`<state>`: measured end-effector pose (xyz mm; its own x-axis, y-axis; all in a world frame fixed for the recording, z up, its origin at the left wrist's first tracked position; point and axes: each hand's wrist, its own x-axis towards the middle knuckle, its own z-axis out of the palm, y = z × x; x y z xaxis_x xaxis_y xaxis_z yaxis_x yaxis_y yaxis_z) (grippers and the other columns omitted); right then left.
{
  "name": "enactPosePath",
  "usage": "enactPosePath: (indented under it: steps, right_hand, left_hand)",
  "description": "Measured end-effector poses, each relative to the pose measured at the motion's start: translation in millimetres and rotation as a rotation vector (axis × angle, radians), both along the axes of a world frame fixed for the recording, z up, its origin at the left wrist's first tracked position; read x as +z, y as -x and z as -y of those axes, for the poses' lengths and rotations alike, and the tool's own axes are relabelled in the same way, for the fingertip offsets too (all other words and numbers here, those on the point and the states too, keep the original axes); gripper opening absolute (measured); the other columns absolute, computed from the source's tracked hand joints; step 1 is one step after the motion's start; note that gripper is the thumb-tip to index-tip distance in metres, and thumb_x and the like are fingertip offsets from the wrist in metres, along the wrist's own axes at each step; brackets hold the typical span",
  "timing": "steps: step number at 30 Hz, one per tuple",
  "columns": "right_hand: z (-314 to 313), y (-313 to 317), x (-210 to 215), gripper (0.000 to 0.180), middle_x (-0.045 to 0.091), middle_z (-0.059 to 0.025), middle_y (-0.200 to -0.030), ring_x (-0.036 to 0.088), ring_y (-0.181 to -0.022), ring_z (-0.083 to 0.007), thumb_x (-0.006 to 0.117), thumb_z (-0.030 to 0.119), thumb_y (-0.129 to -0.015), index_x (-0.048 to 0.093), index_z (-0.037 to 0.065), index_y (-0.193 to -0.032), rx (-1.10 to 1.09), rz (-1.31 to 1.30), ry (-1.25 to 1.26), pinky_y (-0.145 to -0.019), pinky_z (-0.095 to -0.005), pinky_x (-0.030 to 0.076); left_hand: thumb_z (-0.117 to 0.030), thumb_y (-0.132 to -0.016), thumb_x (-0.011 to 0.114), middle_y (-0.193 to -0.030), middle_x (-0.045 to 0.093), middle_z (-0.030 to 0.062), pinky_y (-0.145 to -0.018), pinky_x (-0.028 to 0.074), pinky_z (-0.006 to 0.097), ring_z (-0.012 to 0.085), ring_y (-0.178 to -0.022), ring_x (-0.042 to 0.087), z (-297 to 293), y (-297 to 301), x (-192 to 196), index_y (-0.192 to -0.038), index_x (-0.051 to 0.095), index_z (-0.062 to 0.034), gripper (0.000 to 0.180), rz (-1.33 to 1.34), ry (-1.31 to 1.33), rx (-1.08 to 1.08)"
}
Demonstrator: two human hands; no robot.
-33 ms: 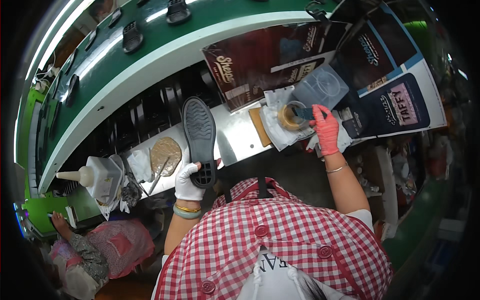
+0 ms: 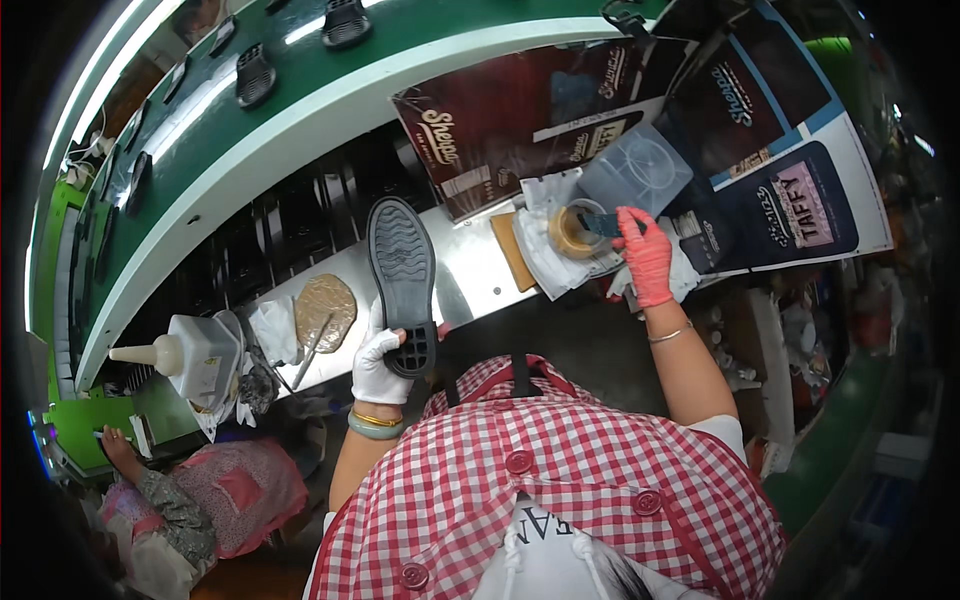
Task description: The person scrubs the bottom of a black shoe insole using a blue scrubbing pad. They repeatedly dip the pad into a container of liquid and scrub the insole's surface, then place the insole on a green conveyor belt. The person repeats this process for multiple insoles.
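Observation:
My left hand [image 2: 380, 362], in a white glove with bare fingertips, is closed around the heel end of a black shoe sole [image 2: 402, 250]. The sole stands almost upright in view, its wavy tread and open heel grid showing. My right hand [image 2: 645, 262], in a coral-red glove, pinches a dark flat-handled tool [image 2: 603, 224]. The tool's far end reaches into a round tub [image 2: 571, 236] of amber-brown stuff; its tip is hard to make out. White paper or cloth [image 2: 540, 200] lies around the tub, and a clear plastic box [image 2: 640, 168] stands just behind.
A tan block [image 2: 511, 250] lies left of the tub on the metal bench [image 2: 470, 260]. Farther left are a brown round pad [image 2: 326, 308], a thin stick and a white spouted bottle [image 2: 195, 355]. Printed cardboard panels [image 2: 500, 120] and a green conveyor [image 2: 300, 60] with soles stand behind. Another person [image 2: 220, 490] works at lower left.
The whole view has shifted slightly, with the bench items a little farther left. Both hands keep their holds, and the tool remains at the tub.

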<state>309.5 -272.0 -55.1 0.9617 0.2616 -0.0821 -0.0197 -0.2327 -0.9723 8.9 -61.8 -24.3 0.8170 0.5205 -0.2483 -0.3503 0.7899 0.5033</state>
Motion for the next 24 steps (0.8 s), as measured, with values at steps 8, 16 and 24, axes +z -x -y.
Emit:
enactPosePath:
  steps: [8, 16, 24]
  right_hand:
    - [0.9, -21.7, -37.5, 0.03, 0.063, 0.0022, -0.083, 0.056, -0.063, -0.0048, 0.067, 0.029, -0.088, 0.066, 0.006, -0.107, 0.138, 0.044, 0.127, -0.05, -0.0189, 0.039]
    - [2.1, -17.0, -28.4, 0.026, 0.065, -0.0031, -0.081, 0.057, -0.065, -0.0084, 0.066, 0.021, -0.088, 0.067, 0.0, -0.104, 0.098, -0.05, -0.05, -0.063, -0.0224, 0.048]
    - [4.6, -15.0, -36.2, 0.024, 0.064, -0.0018, -0.082, 0.055, -0.067, -0.0074, 0.066, 0.018, -0.089, 0.067, 0.0, -0.104, 0.14, -0.05, -0.066, -0.063, -0.0214, 0.047]
  left_hand:
    - [-0.045, -0.096, 0.043, -0.128, 0.052, 0.0222, -0.086, 0.052, 0.043, 0.0346, -0.111, 0.057, 33.8, -26.3, -28.8, -0.136, 0.04, -0.0026, 0.059, -0.132, 0.076, -0.205]
    - [-0.024, -0.093, 0.046, -0.132, 0.049, 0.0181, -0.084, 0.055, 0.042, 0.0363, -0.111, 0.058, 32.3, -33.9, -45.4, -0.145, 0.027, -0.0104, 0.057, -0.12, 0.165, -0.212]
    - [-0.022, -0.092, 0.046, -0.134, 0.047, 0.0174, -0.085, 0.054, 0.04, 0.0361, -0.11, 0.058, 29.9, -32.9, -52.1, -0.147, 0.023, -0.0136, 0.06, -0.122, 0.121, -0.218]
